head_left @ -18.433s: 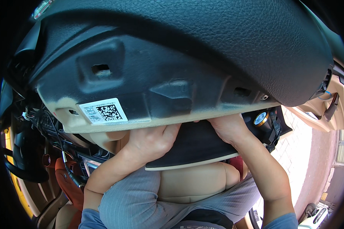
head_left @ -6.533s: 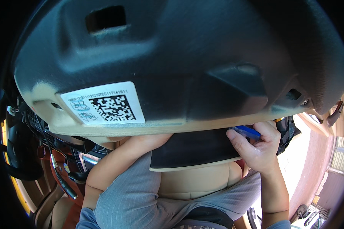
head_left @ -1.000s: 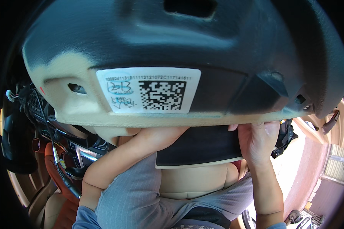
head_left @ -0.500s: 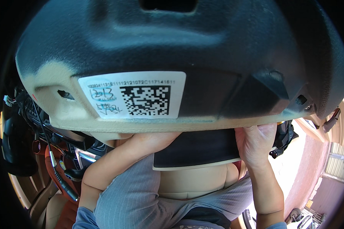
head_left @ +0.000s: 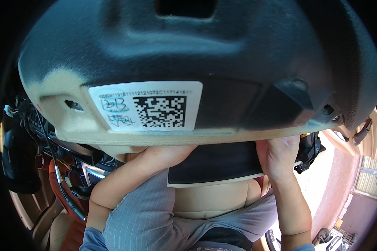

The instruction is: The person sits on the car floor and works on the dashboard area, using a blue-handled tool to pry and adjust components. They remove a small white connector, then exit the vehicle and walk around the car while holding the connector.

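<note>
A large moulded car trim panel, black with beige overspray along its lower edge, fills the upper view close in front of me. A white label with a square code is stuck on it. My left hand reaches under the lower edge near the middle, fingers hidden behind the panel. Further right, my right hand grips the same edge from below, its fingertips out of sight too. Between the hands a flat dark piece with a beige rim shows; whether it joins the panel I cannot tell.
I sit over a beige seat inside a car. At left are a black cable with a thick end, loose wiring and the centre console. On the right, an open doorway shows a beige door and the ground outside.
The panel has shifted very slightly, its lower right edge a little lower. My right hand has moved slightly left, its thumb now further under the edge. The left hand has hardly moved.
</note>
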{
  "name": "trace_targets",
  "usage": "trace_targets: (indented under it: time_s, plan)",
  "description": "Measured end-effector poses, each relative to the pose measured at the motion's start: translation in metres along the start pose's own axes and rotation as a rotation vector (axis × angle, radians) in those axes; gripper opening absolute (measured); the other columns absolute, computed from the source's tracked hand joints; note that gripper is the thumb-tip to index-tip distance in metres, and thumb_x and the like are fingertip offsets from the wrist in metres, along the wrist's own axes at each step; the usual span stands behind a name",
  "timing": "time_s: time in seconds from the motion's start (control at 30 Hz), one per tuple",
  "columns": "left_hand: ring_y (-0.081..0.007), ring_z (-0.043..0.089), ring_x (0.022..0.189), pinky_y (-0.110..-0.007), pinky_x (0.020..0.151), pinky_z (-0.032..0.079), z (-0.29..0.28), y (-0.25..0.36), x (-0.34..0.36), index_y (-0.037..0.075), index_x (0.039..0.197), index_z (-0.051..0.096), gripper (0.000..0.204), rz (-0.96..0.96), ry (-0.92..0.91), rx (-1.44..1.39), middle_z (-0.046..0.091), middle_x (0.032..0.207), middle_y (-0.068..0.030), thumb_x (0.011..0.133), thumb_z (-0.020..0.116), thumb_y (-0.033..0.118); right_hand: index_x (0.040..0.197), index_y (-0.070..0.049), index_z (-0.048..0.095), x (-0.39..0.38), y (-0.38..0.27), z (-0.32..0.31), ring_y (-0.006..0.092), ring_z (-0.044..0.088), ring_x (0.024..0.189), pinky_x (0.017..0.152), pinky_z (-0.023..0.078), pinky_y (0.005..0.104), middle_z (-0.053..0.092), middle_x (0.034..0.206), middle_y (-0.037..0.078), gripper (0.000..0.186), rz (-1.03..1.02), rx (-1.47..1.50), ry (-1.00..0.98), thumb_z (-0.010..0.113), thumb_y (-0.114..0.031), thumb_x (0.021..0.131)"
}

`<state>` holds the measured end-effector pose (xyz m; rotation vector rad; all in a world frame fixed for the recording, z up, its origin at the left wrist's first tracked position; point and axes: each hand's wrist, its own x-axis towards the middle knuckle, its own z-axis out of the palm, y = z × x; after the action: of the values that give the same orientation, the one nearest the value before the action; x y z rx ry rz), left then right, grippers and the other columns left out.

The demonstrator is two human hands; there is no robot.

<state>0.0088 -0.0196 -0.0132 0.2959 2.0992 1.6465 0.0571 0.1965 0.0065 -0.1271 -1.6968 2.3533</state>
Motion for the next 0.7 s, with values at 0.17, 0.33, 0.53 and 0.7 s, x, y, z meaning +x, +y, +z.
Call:
trace_targets:
  time_s: [0.17, 0.33, 0.53, 0.7]
  plan:
    - [-0.0185, 0.063, 0.095, -0.029, 0.083, 0.050, -0.001, 0.000, 0.000, 0.003, 0.106, 0.069, 0.024, -0.004, -0.001, 0.058, 0.068, 0.105, -0.0098, 0.092, 0.069, 0.022, 0.102, -0.001, 0.062, 0.001, -0.001, 0.001, 0.0084, 0.055, 0.075, 0.065, 0.042, 0.0214, 0.063, 0.091, 0.002, 0.011, 0.062, 0.017, 0.029, 0.065, 0.000, 0.091]
    - [-0.0155, 0.062, 0.087, -0.029, 0.076, 0.051, 0.002, -0.003, 0.001, 0.003, 0.102, 0.068, 0.013, 0.123, 0.036, 0.084, 0.068, 0.098, -0.0083, 0.093, 0.064, 0.012, 0.106, 0.001, 0.062, 0.000, 0.002, 0.006, 0.0107, 0.059, 0.086, 0.075, 0.046, 0.0242, 0.065, 0.097, 0.004, 0.016, -0.016, -0.020, 0.060, 0.067, -0.002, 0.091]
    - [-0.0173, 0.063, 0.085, -0.031, 0.074, 0.052, 0.003, -0.005, 0.000, 0.002, 0.100, 0.067, 0.010, 0.229, 0.071, 0.186, 0.068, 0.095, -0.0094, 0.092, 0.064, 0.008, 0.107, 0.001, 0.062, 0.000, -0.006, 0.006, 0.0156, 0.063, 0.089, 0.079, 0.050, 0.0281, 0.067, 0.098, 0.009, 0.014, -0.028, 0.219, 0.141, 0.063, -0.002, 0.093]
    - [-0.0207, 0.065, 0.085, -0.033, 0.074, 0.053, 0.003, -0.006, 0.003, 0.002, 0.100, 0.067, 0.012, 0.236, 0.070, 0.138, 0.068, 0.094, -0.0105, 0.092, 0.064, 0.010, 0.100, 0.002, 0.062, 0.006, -0.011, 0.002, 0.0153, 0.060, 0.066, 0.058, 0.049, 0.0260, 0.066, 0.085, 0.011, 0.009, 0.026, 0.230, 0.104, 0.056, 0.002, 0.094]
